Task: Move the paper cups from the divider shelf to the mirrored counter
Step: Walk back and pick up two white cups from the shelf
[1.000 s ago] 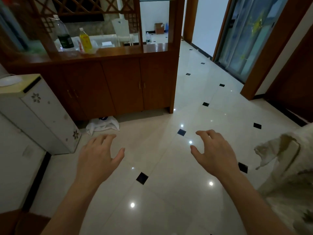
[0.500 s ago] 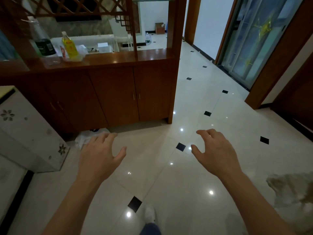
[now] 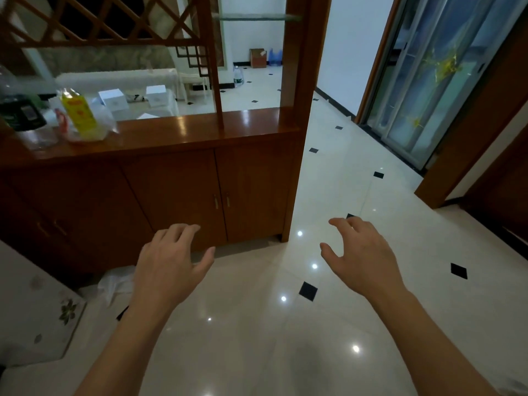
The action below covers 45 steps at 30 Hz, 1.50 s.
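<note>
Dim room; ceiling lights glare on the glossy floor (image 3: 285, 324); edges bend, left side perhaps motion-blurred.

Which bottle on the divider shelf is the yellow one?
The yellow bottle stands right of the dark green-labelled bottle, in clear plastic wrap, nearer the shelf's middle.

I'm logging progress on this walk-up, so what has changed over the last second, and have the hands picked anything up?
The person has stepped closer to the wooden divider: it now fills more of the view, and the yellow bottle on its shelf looks nearer. Nothing was taken hold of or let go. The left hand and right hand stay open, empty and held out over the tiled floor.
</note>
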Available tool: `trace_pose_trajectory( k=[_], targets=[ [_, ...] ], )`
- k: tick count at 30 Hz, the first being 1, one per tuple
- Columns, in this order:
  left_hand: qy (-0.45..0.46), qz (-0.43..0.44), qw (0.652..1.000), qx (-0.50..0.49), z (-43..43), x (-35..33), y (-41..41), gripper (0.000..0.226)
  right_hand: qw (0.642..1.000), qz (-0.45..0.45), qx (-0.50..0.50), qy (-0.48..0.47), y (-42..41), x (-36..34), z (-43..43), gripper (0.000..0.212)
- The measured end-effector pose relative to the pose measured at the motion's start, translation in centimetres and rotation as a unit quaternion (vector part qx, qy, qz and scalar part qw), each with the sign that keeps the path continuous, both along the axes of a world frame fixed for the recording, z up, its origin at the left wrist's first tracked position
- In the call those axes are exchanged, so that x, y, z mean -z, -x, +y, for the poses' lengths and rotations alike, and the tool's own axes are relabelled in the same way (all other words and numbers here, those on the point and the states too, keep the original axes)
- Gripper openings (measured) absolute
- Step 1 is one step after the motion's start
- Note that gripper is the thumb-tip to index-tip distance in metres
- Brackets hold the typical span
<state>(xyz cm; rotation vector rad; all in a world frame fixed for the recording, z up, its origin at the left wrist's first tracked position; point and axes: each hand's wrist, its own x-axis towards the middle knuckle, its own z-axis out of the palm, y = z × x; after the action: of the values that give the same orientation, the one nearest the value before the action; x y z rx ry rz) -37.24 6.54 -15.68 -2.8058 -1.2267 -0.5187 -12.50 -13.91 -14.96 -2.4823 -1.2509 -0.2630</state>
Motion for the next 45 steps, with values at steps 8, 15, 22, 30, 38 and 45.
trace_pose_trajectory(
  k=[8,15,22,30,38,45],
  targets=[
    [0.003,0.013,1.0,-0.004,9.5,0.1,-8.0,0.058,1.0,0.007,0.009,0.006,-7.5,0.8,9.1,0.048],
    [0.002,0.011,1.0,-0.016,17.4,0.2,-16.0,0.058,1.0,0.01,-0.009,-0.01,-16.0,1.3,18.7,0.05],
    [-0.008,0.009,0.999,-0.048,26.7,-2.1,-26.9,0.062,0.999,0.007,-0.044,-0.024,-28.1,-1.1,30.4,0.052],
    [-0.015,0.001,0.997,-0.073,34.7,-4.4,-34.9,0.061,0.996,0.015,-0.087,-0.034,-37.0,-2.9,40.9,0.05],
    [-0.023,-0.029,0.995,-0.089,41.1,-7.2,-38.0,0.058,0.994,-0.009,-0.1,-0.04,-40.7,-5.7,47.9,0.05],
    [-0.097,-0.106,0.987,-0.069,44.3,-14.3,-39.8,0.057,0.988,-0.069,-0.093,-0.103,-41.9,-13.3,51.1,0.053]
  ],
)
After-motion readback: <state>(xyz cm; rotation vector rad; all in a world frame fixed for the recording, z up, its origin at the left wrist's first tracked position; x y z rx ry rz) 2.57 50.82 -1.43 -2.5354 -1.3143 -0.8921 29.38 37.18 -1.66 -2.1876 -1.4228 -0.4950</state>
